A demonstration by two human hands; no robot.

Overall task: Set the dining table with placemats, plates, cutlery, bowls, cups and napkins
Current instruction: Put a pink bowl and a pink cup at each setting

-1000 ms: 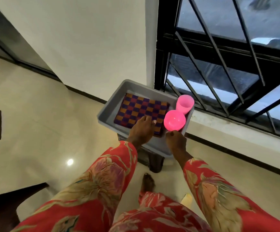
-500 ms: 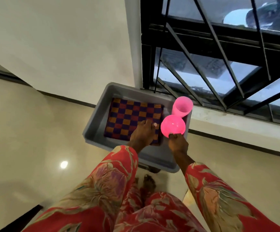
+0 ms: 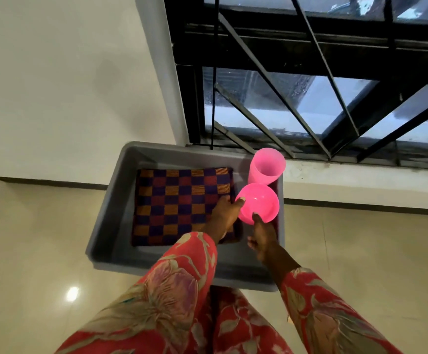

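Note:
A grey plastic tub [image 3: 110,213] sits in front of me below the window. Inside it lies a folded checkered placemat [image 3: 177,203] in purple, orange and red. A tall pink cup [image 3: 266,166] stands in the tub's far right corner, with a pink bowl [image 3: 261,203] just in front of it. My left hand [image 3: 223,217] rests on the placemat's right edge, fingers curled over it and thumb touching the bowl's rim. My right hand [image 3: 261,237] pinches the bowl's near rim, thumb inside.
A black barred window [image 3: 310,85] and its white sill [image 3: 361,182] run along the right behind the tub. A white wall [image 3: 67,85] stands to the left. Glossy tiled floor [image 3: 28,238] surrounds the tub. My red floral sleeves fill the lower view.
I have come closer, so the tub looks larger and sits lower in view. My left hand slid right toward the bowl. My right hand keeps its hold on the bowl's rim.

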